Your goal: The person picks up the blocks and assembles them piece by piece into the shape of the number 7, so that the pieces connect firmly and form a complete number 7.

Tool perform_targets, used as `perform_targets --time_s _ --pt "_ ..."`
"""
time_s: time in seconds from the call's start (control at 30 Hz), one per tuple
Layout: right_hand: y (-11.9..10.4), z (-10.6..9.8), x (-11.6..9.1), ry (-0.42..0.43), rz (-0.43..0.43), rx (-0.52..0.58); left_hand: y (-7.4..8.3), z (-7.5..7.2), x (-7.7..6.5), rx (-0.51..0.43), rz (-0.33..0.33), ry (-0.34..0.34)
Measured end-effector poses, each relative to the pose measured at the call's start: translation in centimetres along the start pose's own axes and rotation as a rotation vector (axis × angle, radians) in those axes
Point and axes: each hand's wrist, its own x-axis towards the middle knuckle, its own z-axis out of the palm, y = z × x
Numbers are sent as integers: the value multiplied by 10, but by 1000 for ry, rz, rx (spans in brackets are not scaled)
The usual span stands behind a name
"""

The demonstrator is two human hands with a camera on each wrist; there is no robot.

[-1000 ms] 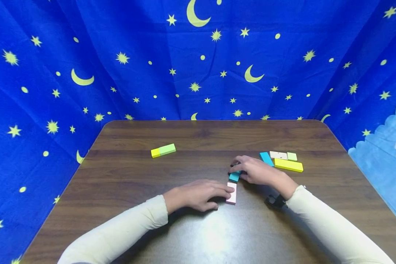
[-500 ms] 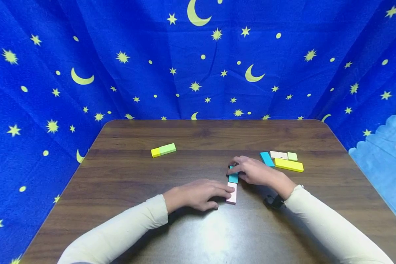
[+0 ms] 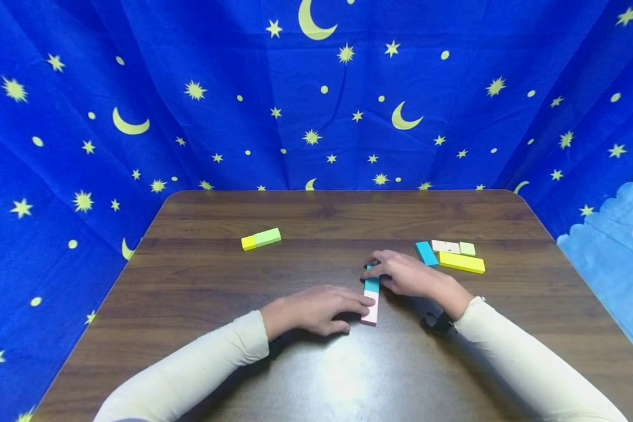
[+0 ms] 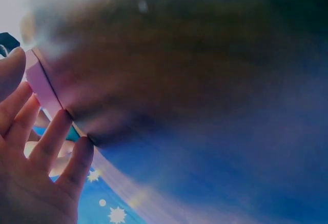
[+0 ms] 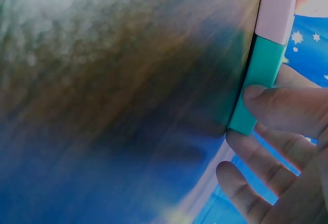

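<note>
A pale pink block (image 3: 370,317) lies flat on the wooden table, its far end meeting the near end of a blue block (image 3: 371,285). My left hand (image 3: 322,310) rests its extended fingertips on the pink block from the left, the thumb apart from it. With my right hand (image 3: 407,274) I pinch the blue block from the right, covering part of its far end. The right wrist view shows the thumb on one side of that block (image 5: 264,62), fingers at its end and other side. There the two blocks stand end to end in one line.
At the right lie another blue block (image 3: 426,254), a whitish speckled block (image 3: 445,247), a small light green block (image 3: 467,249) and a long yellow block (image 3: 461,262). Farther left, a yellow piece (image 3: 248,242) adjoins a green block (image 3: 268,237). A starry blue curtain (image 3: 232,76) hangs behind the table.
The blue block has straightened from a slant and slid slightly toward me, up against the pink block. My right hand has shifted a little left with it; the left hand has stayed in place.
</note>
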Motion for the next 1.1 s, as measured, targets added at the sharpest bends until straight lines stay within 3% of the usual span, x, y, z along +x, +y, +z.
perform_targets --time_s 0.23,0.5,0.73,1.1 --pt "1 1 -2 -1 12 2 0 1 1 -17 -2 9" --pt "0 1 -3 -7 57 8 3 -1 4 51 -12 59" --pt "3 1 -8 12 99 26 1 -5 23 118 -92 178" --pt "13 -4 -21 24 134 77 3 -8 46 144 -161 175"
